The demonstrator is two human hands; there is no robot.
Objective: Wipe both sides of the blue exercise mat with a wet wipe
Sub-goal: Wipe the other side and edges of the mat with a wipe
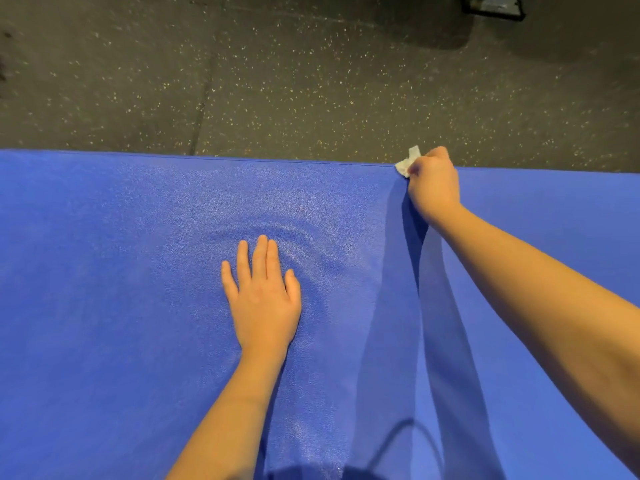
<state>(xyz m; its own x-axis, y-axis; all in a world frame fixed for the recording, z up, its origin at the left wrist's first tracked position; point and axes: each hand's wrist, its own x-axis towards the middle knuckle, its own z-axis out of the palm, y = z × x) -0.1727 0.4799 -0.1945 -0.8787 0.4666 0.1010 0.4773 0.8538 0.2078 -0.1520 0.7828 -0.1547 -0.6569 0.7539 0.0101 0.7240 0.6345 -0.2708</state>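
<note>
The left hand (263,296) lies flat, fingers straight, to hold the mat (104,271) still. The right hand (433,185) grips the wipe (408,162) at the far edge to rub it.

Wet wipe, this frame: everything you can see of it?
The wet wipe is small, white and crumpled, looking like thin cloth. The fingers of the right hand pinch it against the far edge of the blue mat; part is hidden by them. One corner sticks up past the edge, over the speckled floor.
</note>
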